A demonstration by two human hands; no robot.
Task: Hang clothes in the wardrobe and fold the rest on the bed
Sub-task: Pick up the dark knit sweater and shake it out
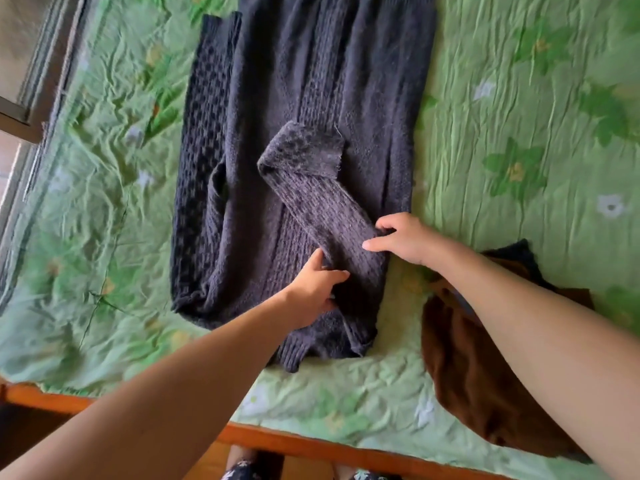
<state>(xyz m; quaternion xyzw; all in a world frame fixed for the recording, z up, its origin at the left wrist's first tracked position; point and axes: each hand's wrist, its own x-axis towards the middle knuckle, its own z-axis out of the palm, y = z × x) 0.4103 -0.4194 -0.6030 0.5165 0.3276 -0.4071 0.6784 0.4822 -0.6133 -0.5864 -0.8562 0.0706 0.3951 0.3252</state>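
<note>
A dark purple-grey knitted sweater (304, 81) lies spread on the bed, its body running away from me. One sleeve (311, 188) is folded diagonally across the body, its cuff turned back near the middle. My left hand (317, 292) grips the knit near the sleeve's base at the sweater's near end. My right hand (403, 239) pinches the sleeve's near right edge, thumb on top. The other sleeve lies folded along the sweater's left side.
The bed has a crumpled green flowered cover (519, 133). A brown garment (485, 375) with something dark beneath lies at the near right, under my right forearm. The bed's orange wooden edge (311, 445) runs along the bottom. A window frame (31, 81) stands at the left.
</note>
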